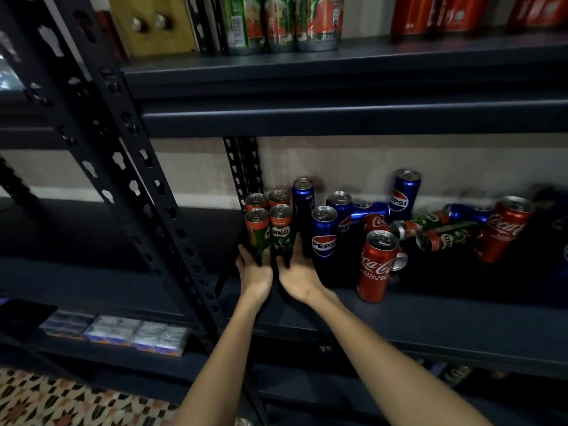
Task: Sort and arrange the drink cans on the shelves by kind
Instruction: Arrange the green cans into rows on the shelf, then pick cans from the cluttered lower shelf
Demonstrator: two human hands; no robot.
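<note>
**Milo cans grouped at shelf's left end; both hands at front pair**

Four upright Milo cans stand in a tight block at 9 o'clock on the middle shelf. Left hand grips the base of the front-left can; right hand grips the front-right can. Upright Pepsi cans stand just beside, at 3 o'clock of the block. Farther toward 3 o'clock: Coca-Cola cans upright, two Milo cans lying toppled.

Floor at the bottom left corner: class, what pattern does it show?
The floor shows a geometric tile pattern in cream, black and reddish tones; head view.
</note>
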